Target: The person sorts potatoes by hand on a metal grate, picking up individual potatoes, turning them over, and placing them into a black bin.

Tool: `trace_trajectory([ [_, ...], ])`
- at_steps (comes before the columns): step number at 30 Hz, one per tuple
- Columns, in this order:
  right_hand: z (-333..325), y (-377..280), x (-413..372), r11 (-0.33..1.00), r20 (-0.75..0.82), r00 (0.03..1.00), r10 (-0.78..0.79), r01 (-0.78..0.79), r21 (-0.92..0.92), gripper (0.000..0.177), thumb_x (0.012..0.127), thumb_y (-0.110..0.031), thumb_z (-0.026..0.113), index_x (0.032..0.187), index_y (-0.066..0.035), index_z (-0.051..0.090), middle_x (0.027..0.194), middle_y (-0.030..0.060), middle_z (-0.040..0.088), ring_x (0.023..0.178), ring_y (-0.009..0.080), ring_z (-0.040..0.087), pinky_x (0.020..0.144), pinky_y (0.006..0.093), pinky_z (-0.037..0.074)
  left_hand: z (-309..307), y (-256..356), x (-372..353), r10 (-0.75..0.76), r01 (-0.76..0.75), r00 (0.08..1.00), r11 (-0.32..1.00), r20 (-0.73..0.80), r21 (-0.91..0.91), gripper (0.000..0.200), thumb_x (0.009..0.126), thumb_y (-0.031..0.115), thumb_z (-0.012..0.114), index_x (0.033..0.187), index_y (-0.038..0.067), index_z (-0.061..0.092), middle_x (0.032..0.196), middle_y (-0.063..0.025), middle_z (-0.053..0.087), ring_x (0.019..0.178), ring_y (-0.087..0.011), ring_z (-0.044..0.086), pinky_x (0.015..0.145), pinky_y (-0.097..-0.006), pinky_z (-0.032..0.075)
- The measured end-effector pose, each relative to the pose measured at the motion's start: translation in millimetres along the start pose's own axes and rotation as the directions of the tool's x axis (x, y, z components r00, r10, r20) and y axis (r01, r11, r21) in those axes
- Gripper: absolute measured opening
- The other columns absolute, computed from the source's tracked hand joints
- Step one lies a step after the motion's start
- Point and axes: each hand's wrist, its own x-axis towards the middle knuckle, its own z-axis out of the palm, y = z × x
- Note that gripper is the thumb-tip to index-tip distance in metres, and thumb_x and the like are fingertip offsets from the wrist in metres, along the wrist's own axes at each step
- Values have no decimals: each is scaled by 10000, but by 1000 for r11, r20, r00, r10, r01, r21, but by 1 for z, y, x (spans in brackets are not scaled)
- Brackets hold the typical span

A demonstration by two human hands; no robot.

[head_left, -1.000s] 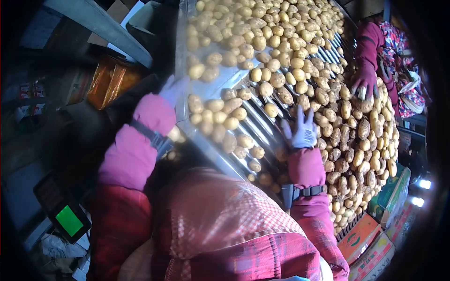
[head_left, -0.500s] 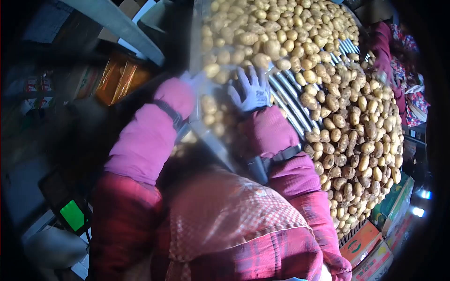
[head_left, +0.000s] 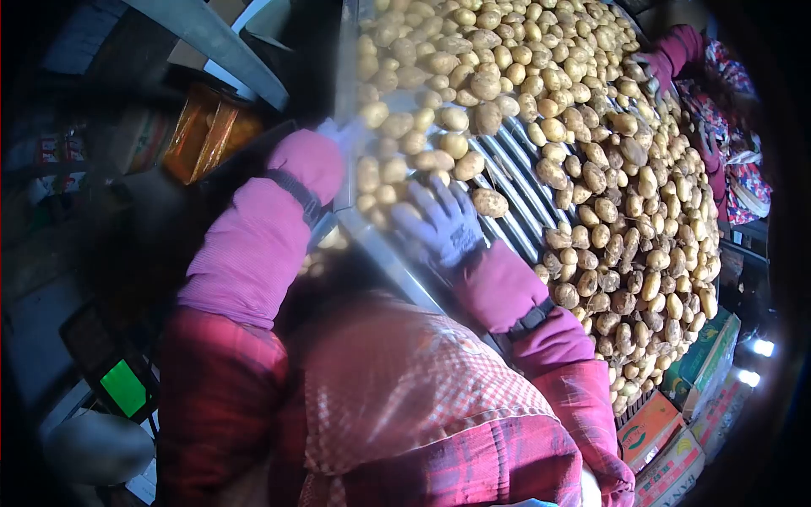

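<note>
My right hand (head_left: 439,221), in a pale lavender glove, has its fingers spread over the near edge of the roller bed (head_left: 511,190). Its fingertips reach potatoes (head_left: 392,171) lying by the side wall, and one loose potato (head_left: 489,203) rests on the bare rollers just beside it. My left hand (head_left: 343,135), also gloved, is at the upright metal side wall (head_left: 345,101). Blur and the wall's edge hide its fingers, so its grip does not show.
Many potatoes (head_left: 634,245) cover the bed to the right, some soiled. A co-worker's gloved hand (head_left: 650,69) touches potatoes at the far right. Cardboard boxes (head_left: 649,431) stand below the right edge. At left are an orange-wrapped crate (head_left: 203,135) and a grey metal beam (head_left: 211,46).
My right hand has moved down toward my body, and potatoes now lie where it was. My left hand has barely shifted. The co-worker's hand now shows farther up along the bed.
</note>
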Motion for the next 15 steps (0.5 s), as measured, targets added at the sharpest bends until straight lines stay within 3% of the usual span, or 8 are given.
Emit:
trace_trajectory([
  [4, -2, 31, 43, 981, -21, 986, 163, -165, -107, 625, 769, -321, 631, 1333, -172, 406, 1308, 132, 449, 1222, 367, 407, 982, 573, 298, -1, -2, -3, -20, 20, 1000, 1000, -13, 8, 502, 919, 374, 437, 1301, 48, 435, 1218, -195, 532, 1057, -273, 563, 904, -347, 439],
  [6, -16, 46, 49, 990, 47, 993, 105, -100, -94, 530, 762, -339, 605, 1247, -147, 507, 1208, 144, 520, 1126, 340, 492, 913, 489, 375, 1, -9, -4, -20, 20, 1000, 1000, -21, 12, 468, 934, 354, 415, 1296, 58, 443, 1211, -195, 535, 1046, -274, 570, 898, -351, 444],
  [7, -44, 58, 69, 963, 67, 990, 123, -136, 233, 417, 793, -333, 575, 1149, -118, 555, 1072, 160, 564, 996, 351, 555, 837, 435, 441, 3, -13, -6, -21, 21, 1000, 1000, -21, 4, 452, 942, 344, 404, 1293, 62, 447, 1207, -196, 537, 1040, -275, 573, 896, -353, 446],
  [8, -65, 72, 86, 998, -4, 1000, 0, 0, 67, 360, 805, -332, 567, 1066, -85, 577, 985, 171, 573, 889, 366, 579, 743, 418, 478, 4, -13, -8, -19, 18, 999, 1000, -29, -18, 437, 949, 334, 393, 1290, 67, 451, 1204, -196, 539, 1034, -276, 577, 893, -354, 449],
  [9, -72, 82, 90, 980, -123, 973, 194, -186, 71, 357, 818, -348, 565, 1047, -75, 579, 993, 166, 583, 894, 368, 573, 749, 431, 471, 3, -10, -10, -27, 25, 999, 998, -37, -56, 422, 957, 324, 382, 1287, 72, 455, 1200, -196, 540, 1028, -276, 580, 890, -356, 451],
  [11, -41, 136, 90, 877, -288, 940, 183, -289, -385, 445, 835, -389, 556, 1224, -174, 537, 1286, 188, 482, 1084, 376, 530, 884, 434, 445, -3, 3, -29, -30, 13, 997, 975, -75, -222, 489, 949, 400, 413, 1224, 3, 492, 1160, -196, 564, 1021, -267, 579, 892, -347, 442],
  [12, -27, 160, 87, 870, -197, 940, 278, -334, -363, 486, 841, -411, 543, 1288, -227, 495, 1381, 187, 392, 1165, 379, 483, 917, 454, 432, -24, 48, -46, -157, 125, 986, 922, -59, -368, 524, 940, 426, 431, 1194, -26, 503, 1141, -194, 574, 1016, -260, 580, 893, -342, 438],
  [15, -22, 151, 76, 939, -307, 911, 275, -323, -117, 342, 788, -310, 584, 1122, -239, 577, 1199, 118, 530, 999, 343, 559, 826, 443, 459, -23, 38, -24, -345, 324, 939, 886, -5, -331, 755, 834, 519, 567, 1288, -62, 401, 1228, -201, 526, 1122, -259, 512, 949, -327, 397],
])
